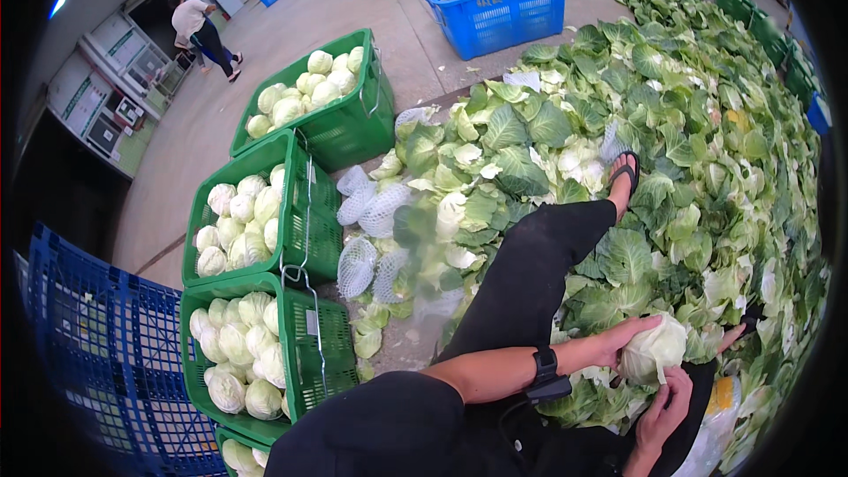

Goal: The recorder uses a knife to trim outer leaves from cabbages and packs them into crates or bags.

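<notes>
A pale green cabbage [652, 350] is held between my two hands over my lap at the lower right. Around its far left side curls my left hand [624, 341], with a black band on the wrist. From below, my right hand [666, 411] has its fingertips on the cabbage's near side, by a leaf edge that sticks out. Loose cabbage leaves [623, 256] lie in a thick heap around my legs and the cabbage.
Along my left stand green crates [331, 349] filled with cabbages, beside a blue plastic pallet [97, 336]. White foam nets [384, 210] lie near the crates. Ahead is a blue crate [495, 13] of cabbages. A person [199, 26] bends far off at the left.
</notes>
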`<state>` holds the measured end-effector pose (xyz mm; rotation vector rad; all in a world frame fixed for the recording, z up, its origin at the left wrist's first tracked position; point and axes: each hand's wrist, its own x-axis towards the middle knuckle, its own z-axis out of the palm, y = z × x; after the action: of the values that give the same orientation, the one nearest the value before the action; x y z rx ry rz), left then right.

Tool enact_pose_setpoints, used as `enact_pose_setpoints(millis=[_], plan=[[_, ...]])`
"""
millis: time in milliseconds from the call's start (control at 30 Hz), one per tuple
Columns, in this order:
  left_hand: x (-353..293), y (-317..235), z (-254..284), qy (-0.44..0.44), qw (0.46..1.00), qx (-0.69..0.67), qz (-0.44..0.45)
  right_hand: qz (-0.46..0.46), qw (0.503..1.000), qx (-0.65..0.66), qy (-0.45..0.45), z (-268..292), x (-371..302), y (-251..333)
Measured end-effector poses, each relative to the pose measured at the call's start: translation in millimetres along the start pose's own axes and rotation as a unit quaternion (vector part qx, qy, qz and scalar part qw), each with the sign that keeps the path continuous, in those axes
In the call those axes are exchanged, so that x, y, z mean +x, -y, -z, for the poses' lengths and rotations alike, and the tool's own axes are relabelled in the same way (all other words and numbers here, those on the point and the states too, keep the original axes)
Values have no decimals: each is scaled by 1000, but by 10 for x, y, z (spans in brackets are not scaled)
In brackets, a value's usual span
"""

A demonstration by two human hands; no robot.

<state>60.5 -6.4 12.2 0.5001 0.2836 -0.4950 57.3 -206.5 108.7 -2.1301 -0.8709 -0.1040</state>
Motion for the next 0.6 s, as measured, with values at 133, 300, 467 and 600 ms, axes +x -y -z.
enact_pose_setpoints(millis=[133,300,467,600], plan=[[247,167,-70,43,996,-13,80,83,988,-131,-1,212,3,182],[64,16,176,95,992,-75,-26,79,996,-43,15,22,62,347],[-42,-136,-204,73,994,-77,2,56,997,19,46,168,-289,561],[4,-100,-287,82,992,-95,-20,-129,990,52,40,376,-441,513]])
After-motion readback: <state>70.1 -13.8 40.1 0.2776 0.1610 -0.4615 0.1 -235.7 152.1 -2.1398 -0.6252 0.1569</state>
